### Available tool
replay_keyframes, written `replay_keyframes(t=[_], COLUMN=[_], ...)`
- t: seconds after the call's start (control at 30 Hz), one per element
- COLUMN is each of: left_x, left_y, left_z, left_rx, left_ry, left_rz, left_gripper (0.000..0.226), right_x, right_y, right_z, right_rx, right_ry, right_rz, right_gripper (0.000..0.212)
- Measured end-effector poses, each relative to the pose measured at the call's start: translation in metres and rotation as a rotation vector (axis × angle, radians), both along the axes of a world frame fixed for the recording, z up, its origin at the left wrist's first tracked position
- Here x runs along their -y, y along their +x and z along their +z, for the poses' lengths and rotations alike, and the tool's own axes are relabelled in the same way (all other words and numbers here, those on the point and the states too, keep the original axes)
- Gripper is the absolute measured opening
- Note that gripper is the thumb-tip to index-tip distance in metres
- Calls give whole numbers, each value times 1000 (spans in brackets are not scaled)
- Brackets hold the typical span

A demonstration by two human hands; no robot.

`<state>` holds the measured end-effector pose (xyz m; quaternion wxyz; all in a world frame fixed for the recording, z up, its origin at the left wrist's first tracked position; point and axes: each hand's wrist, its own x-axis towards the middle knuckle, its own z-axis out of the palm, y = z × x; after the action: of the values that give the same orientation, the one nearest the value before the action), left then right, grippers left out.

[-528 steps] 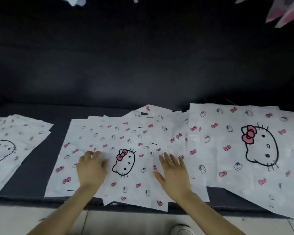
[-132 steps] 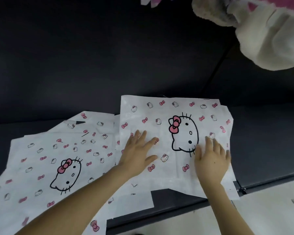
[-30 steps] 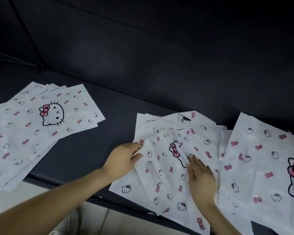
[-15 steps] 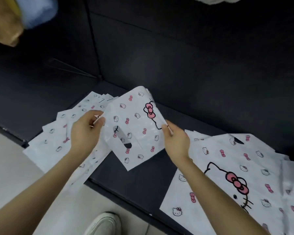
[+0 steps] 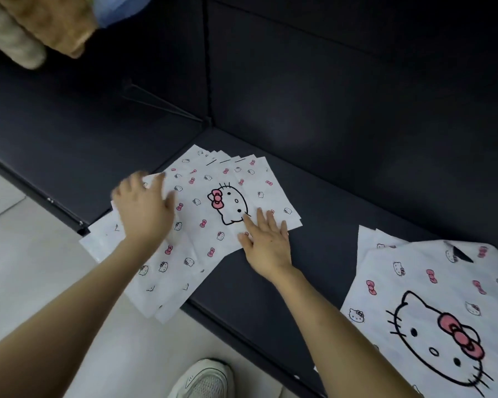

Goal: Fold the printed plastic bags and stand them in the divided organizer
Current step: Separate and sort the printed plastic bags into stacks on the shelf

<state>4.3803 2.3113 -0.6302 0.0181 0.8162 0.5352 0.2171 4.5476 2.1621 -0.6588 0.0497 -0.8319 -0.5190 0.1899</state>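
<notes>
A fanned stack of printed plastic bags lies flat on the dark bench, a little toward 10 o'clock from the middle of the view. Its 7 o'clock corner hangs over the bench edge, above the pale floor. The top bag shows a large cat face with a pink bow and it is unfolded.

The left grip is over the 9 o'clock side of this stack. Its fingers are spread and hold nothing. It is blurred, so I cannot tell how firmly it presses. The right grip lies flat at the 4 o'clock edge of the top bag, with straight fingers resting on the plastic and closing on nothing.

A second pile of bags, also unfolded and with a bigger cat face on top, lies at 4 o'clock, apart from the first stack. A white shoe stands on the floor at 6 o'clock. At 11 o'clock there is a tan soft thing, just beside something blue.
</notes>
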Motion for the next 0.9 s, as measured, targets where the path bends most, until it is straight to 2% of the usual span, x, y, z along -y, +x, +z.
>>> replay_keyframes(t=[0.13, 0.23, 0.33, 0.43, 0.53, 0.67, 0.73, 0.83, 0.9], left_x=[39, 55, 73, 117, 176, 224, 241, 263, 275], left_y=[26, 35, 47, 72, 104, 144, 162, 179, 183], left_z=[-22, -30, -21, -10, 2, 2, 4, 11, 14], left_rx=[-296, -506, -365, -131, 6, -24, -85, -196, -211], left_ry=[-172, -301, -301, -281, -506, -774, -837, -872, -872], left_rz=[-431, -477, -470, -599, -670, -622, -593, -551, -492], left_gripper=[66, 87, 72, 56, 33, 21, 21, 20, 21], right_x=[15, 65, 144, 237, 320, 375, 383, 385, 384], right_y=[7, 28, 55, 82, 102, 108, 103, 92, 86], right_z=[7, 14, 23, 30, 36, 22, 14, 3, -1], right_rx=[-29, 36, 44, 57, 150, 189, 160, 184, 192], right_ry=[98, 167, 132, 17, -115, -180, -169, -11, 89], right_rz=[-71, -156, -221, -308, -454, -604, -628, -659, -690], right_gripper=[51, 53, 83, 115, 116, 128, 120, 82, 71])
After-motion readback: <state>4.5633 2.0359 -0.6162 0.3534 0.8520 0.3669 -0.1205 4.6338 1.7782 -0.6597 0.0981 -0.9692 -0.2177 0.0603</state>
